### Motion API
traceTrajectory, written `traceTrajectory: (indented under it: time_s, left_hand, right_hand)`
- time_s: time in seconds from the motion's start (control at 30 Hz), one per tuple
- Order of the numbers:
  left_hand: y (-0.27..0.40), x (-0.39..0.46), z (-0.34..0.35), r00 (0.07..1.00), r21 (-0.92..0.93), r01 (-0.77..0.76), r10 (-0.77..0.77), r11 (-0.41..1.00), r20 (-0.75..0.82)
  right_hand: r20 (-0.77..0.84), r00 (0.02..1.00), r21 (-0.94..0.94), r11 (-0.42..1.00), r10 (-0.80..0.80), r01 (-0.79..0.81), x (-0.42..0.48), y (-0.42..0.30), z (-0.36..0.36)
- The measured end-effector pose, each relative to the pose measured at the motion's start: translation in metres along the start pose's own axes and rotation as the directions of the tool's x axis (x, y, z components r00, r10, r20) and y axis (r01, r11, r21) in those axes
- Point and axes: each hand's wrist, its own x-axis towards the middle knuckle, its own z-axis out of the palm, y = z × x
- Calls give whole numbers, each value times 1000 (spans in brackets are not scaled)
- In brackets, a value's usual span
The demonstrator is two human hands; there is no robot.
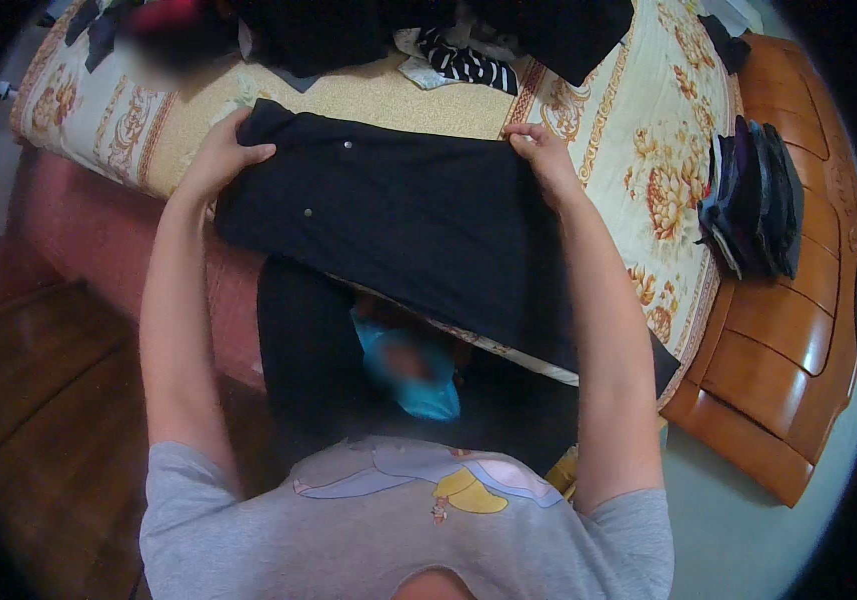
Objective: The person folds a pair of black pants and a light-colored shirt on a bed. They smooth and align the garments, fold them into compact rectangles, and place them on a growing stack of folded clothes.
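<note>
A black garment (398, 202) with two small metal snaps is spread over the near edge of the bed. My left hand (230, 150) grips its upper left corner, with the thumb on top of the cloth. At its upper right corner my right hand (537, 150) pinches the edge between thumb and fingers. The cloth slants down to the right, and its lower right corner lies beyond my right forearm. Part of each hand's fingers is hidden by the cloth or the hand itself.
A bed with a floral cover (661, 180) lies ahead, its wooden headboard (773, 337) at the right. A stack of folded dark clothes (755, 199) rests against it. Dark clothes (316, 34) and a black-and-white striped cloth (466, 67) lie at the far side. A blue item (436, 397) is below.
</note>
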Motion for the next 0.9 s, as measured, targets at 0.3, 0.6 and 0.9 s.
traceTrajectory:
  time_s: [0.3,0.6,0.9]
  left_hand:
    - [-28,-33,6,989,-51,120,-124,991,-86]
    - [-39,-60,29,845,393,48,173,918,-506]
    - [32,-108,123,680,702,-367,691,611,-245]
  right_hand:
    - [42,990,-280,949,-137,143,16,8,-8]
    - [-17,950,-350,892,-312,287,10,8,-1]
    - [-264,806,-772,617,-530,152,-132,50,14]
